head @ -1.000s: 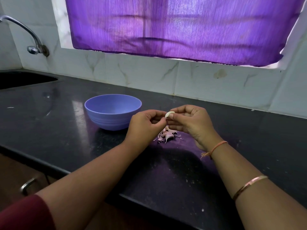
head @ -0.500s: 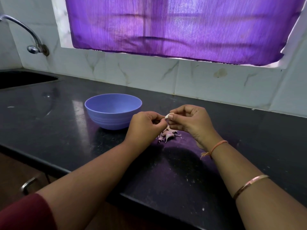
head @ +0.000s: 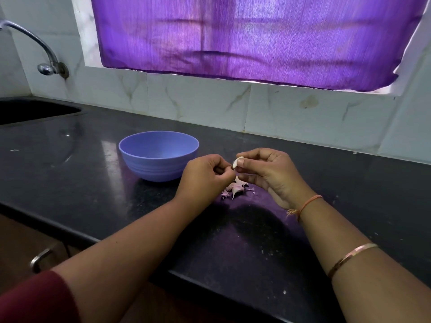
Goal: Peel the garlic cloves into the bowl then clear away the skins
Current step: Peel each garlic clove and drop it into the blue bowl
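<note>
White, light and likely slippery, the garlic clove (head: pixel 235 163) sits pinched in the grip of the right hand (head: pixel 268 174), at three o'clock of the bowl (head: pixel 149 170). The left hand (head: pixel 205 177) nips its lower tip; best held by the flanks.

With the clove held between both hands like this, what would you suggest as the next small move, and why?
Probably pull the left hand down and away to strip whatever skin remains. The right hand pinches the garlic clove, which looks mostly white, the left hand's fingers pinch at its lower tip, and the pile of skins lies right below them.
</note>
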### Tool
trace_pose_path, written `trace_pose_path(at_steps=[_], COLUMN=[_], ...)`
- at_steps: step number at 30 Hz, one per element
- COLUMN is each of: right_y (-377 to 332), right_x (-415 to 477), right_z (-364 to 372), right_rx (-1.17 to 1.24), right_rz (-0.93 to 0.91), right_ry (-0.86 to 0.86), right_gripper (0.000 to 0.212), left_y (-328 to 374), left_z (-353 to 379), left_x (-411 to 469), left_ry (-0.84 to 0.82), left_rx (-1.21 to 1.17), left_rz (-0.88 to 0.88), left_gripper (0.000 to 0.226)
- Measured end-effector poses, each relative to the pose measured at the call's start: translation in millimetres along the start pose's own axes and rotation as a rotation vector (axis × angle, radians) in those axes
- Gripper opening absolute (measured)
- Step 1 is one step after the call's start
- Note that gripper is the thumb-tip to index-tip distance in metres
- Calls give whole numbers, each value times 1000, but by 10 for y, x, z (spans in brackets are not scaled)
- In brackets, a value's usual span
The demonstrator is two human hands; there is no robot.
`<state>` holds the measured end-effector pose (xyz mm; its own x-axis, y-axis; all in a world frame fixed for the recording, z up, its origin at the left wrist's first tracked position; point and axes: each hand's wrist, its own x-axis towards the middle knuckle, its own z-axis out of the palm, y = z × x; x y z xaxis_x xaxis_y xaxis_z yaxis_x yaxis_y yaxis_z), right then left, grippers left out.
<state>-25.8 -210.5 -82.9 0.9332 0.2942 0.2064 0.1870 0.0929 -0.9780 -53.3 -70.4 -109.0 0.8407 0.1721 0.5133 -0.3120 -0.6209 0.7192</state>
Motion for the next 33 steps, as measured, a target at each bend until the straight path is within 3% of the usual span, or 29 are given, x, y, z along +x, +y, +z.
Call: trace_pose_path(at_steps=[6,33], right_y=[2,19], right_x=[-8,-4], right_z=[-4,-10], right_rx=[-20,-68], right_rz=[-1,-10], right_ry=[6,-12], right_gripper=[11,6], left_y=[-3,-10], left_z=[-7,-8], left_x=[8,19], left_ry=[89,35], left_rx=[-95,-83], left_rz=[-17,-39], left_gripper=[10,7])
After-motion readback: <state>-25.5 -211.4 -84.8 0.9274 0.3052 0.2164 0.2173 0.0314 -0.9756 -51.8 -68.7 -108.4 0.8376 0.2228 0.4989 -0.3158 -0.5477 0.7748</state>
